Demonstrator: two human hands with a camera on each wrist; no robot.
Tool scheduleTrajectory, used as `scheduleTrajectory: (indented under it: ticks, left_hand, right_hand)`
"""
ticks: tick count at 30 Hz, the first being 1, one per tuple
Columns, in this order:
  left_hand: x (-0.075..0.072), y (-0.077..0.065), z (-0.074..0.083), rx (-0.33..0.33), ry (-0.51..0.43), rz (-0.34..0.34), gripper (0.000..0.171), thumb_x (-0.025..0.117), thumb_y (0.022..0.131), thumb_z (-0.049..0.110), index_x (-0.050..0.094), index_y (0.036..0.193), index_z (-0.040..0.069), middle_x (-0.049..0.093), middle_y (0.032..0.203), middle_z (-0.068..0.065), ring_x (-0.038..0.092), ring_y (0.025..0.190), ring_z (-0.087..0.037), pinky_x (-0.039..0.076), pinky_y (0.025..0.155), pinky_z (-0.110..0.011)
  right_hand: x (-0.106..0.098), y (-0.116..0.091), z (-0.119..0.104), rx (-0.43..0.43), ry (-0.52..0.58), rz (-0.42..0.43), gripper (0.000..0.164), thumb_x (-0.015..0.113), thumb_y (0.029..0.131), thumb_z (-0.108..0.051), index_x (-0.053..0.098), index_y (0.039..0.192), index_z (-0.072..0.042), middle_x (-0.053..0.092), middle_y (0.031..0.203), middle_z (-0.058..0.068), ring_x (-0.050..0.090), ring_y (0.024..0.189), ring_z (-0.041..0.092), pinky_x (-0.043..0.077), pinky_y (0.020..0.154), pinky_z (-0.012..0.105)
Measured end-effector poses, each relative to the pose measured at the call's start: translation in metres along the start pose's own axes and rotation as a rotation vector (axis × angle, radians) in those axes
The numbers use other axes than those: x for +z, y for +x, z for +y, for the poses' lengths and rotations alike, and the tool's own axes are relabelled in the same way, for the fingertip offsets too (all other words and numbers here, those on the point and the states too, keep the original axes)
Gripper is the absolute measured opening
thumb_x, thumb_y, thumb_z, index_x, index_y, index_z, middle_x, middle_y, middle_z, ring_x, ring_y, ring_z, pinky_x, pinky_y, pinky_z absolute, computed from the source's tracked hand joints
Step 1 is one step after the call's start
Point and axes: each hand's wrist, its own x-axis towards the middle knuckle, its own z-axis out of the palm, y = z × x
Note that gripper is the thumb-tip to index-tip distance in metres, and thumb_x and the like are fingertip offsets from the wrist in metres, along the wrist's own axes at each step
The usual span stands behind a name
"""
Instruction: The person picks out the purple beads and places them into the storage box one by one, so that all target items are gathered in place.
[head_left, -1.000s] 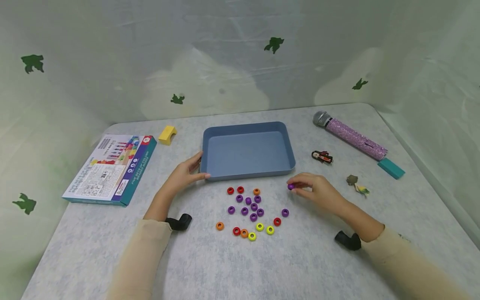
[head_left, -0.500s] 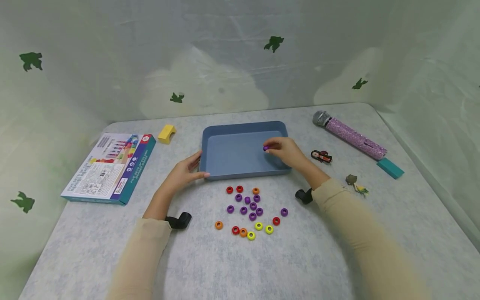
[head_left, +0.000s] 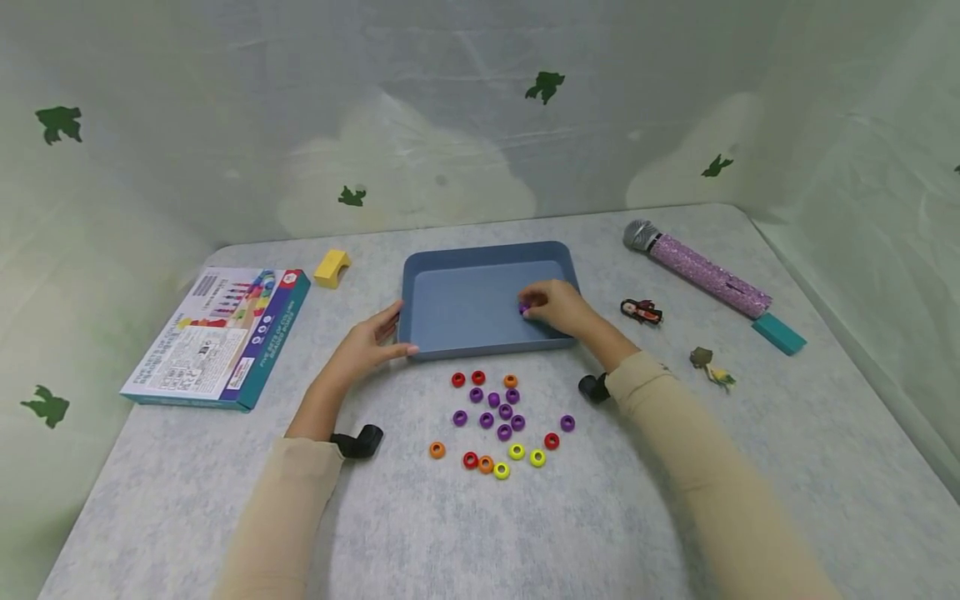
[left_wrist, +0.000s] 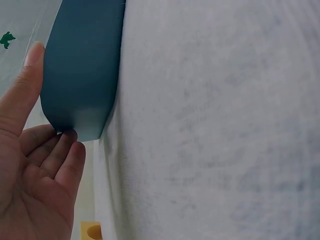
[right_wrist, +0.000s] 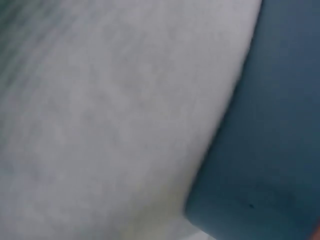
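Here we see the right hand [head_left: 558,308] pinching one purple bead [head_left: 523,308] between thumb and fingers, inside the outline of the blue tray [head_left: 465,308], toward its right end. We cannot tell whether that bead touches the tray floor. The left hand [head_left: 367,346] holds the tray at its near left corner; in the left wrist view we find the thumb along one wall and the fingertips against the end. The right wrist view shows us mostly blurred tray and tabletop.

Just in front of the tray we count nine loose purple beads [head_left: 493,400], with red beads, orange beads and yellow beads scattered among and below them on the pale table [head_left: 420,525]. Beyond the left hand we see a yellow arched block [head_left: 328,268], and farther left a printed box [head_left: 217,342] lying flat. To the right of the tray we have a small dark figure [head_left: 641,312], a glittery pink microphone [head_left: 697,262], a teal block [head_left: 780,334] touching or just beside its end, and a little brown-and-yellow item [head_left: 718,376].
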Motion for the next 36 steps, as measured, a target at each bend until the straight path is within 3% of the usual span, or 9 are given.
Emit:
scheduleTrajectory:
  ticks: [6, 9, 12, 15, 19, 24, 29, 32, 36]
  left_hand:
    - [0.002, 0.002, 0.0, 0.013, -0.001, 0.005, 0.089, 0.065, 0.063, 0.041, 0.018, 0.133, 0.014, 0.018, 0.135, -0.004, 0.026, 0.118, -0.018, 0.028, 0.095, -0.028]
    - [0.003, 0.002, 0.0, 0.004, -0.001, 0.011, 0.089, 0.065, 0.062, 0.042, 0.019, 0.133, 0.014, 0.019, 0.135, -0.002, 0.026, 0.118, -0.017, 0.028, 0.095, -0.027]
    - [0.003, 0.002, 0.001, 0.018, -0.002, 0.002, 0.089, 0.065, 0.063, 0.04, 0.018, 0.133, 0.013, 0.018, 0.135, -0.004, 0.026, 0.118, -0.018, 0.028, 0.095, -0.028]
    - [0.003, 0.001, 0.002, 0.022, -0.008, 0.006, 0.089, 0.065, 0.063, 0.039, 0.018, 0.133, 0.012, 0.019, 0.135, -0.004, 0.026, 0.118, -0.018, 0.028, 0.095, -0.027]
    - [0.002, 0.001, 0.003, 0.012, -0.012, 0.018, 0.088, 0.066, 0.062, 0.04, 0.02, 0.133, 0.012, 0.02, 0.134, -0.003, 0.026, 0.118, -0.017, 0.029, 0.095, -0.026]
    - [0.001, 0.001, 0.002, -0.004, -0.004, 0.016, 0.087, 0.065, 0.063, 0.04, 0.02, 0.133, 0.014, 0.02, 0.135, -0.002, 0.027, 0.118, -0.018, 0.029, 0.095, -0.028]
    - [0.001, 0.0, 0.002, -0.011, -0.006, 0.014, 0.087, 0.065, 0.063, 0.04, 0.02, 0.133, 0.014, 0.02, 0.135, -0.003, 0.027, 0.118, -0.018, 0.029, 0.095, -0.028]
    - [0.001, 0.0, 0.002, -0.009, -0.015, 0.006, 0.087, 0.065, 0.064, 0.039, 0.019, 0.133, 0.012, 0.019, 0.135, -0.004, 0.026, 0.118, -0.018, 0.028, 0.096, -0.028]
    - [0.0, -0.001, 0.002, 0.002, -0.024, -0.005, 0.087, 0.065, 0.065, 0.037, 0.018, 0.133, 0.012, 0.018, 0.135, -0.004, 0.025, 0.119, -0.018, 0.027, 0.096, -0.029]
  right_hand:
    - [-0.014, -0.027, -0.012, -0.115, 0.118, 0.028, 0.044, 0.06, 0.075, -0.021, 0.048, 0.115, -0.007, 0.048, 0.112, 0.008, 0.045, 0.098, 0.015, 0.039, 0.084, 0.029]
    - [-0.018, -0.051, -0.019, -0.2, 0.135, 0.04, 0.049, 0.061, 0.074, -0.027, 0.046, 0.117, -0.008, 0.047, 0.113, 0.008, 0.044, 0.101, 0.016, 0.038, 0.086, 0.028]
    - [-0.018, -0.08, -0.022, -0.266, 0.155, 0.0, 0.052, 0.061, 0.073, -0.027, 0.044, 0.118, -0.006, 0.046, 0.114, 0.008, 0.043, 0.102, 0.018, 0.038, 0.087, 0.029]
    - [-0.015, -0.108, -0.028, -0.263, 0.178, -0.062, 0.052, 0.062, 0.073, -0.021, 0.043, 0.118, -0.003, 0.046, 0.114, 0.008, 0.043, 0.102, 0.023, 0.037, 0.087, 0.033]
    - [-0.008, -0.137, -0.032, -0.177, 0.206, -0.142, 0.05, 0.064, 0.072, -0.011, 0.043, 0.116, 0.0, 0.046, 0.113, 0.014, 0.044, 0.1, 0.029, 0.037, 0.087, 0.039]
    - [0.009, -0.15, -0.006, -0.108, 0.202, -0.231, 0.045, 0.065, 0.071, -0.018, 0.049, 0.113, -0.009, 0.049, 0.111, 0.004, 0.048, 0.096, 0.018, 0.042, 0.082, 0.033]
    - [0.02, -0.151, 0.014, -0.166, 0.133, -0.256, 0.028, 0.063, 0.073, -0.021, 0.058, 0.101, -0.02, 0.054, 0.099, -0.01, 0.049, 0.089, 0.007, 0.044, 0.076, 0.024]
    - [0.022, -0.15, 0.016, -0.202, 0.105, -0.254, 0.02, 0.061, 0.075, -0.02, 0.06, 0.095, -0.022, 0.055, 0.094, -0.012, 0.049, 0.088, 0.005, 0.045, 0.074, 0.023]
    - [0.018, -0.147, 0.01, -0.185, 0.107, -0.241, 0.017, 0.06, 0.076, -0.018, 0.061, 0.093, -0.02, 0.056, 0.091, -0.01, 0.05, 0.084, 0.005, 0.045, 0.071, 0.022]
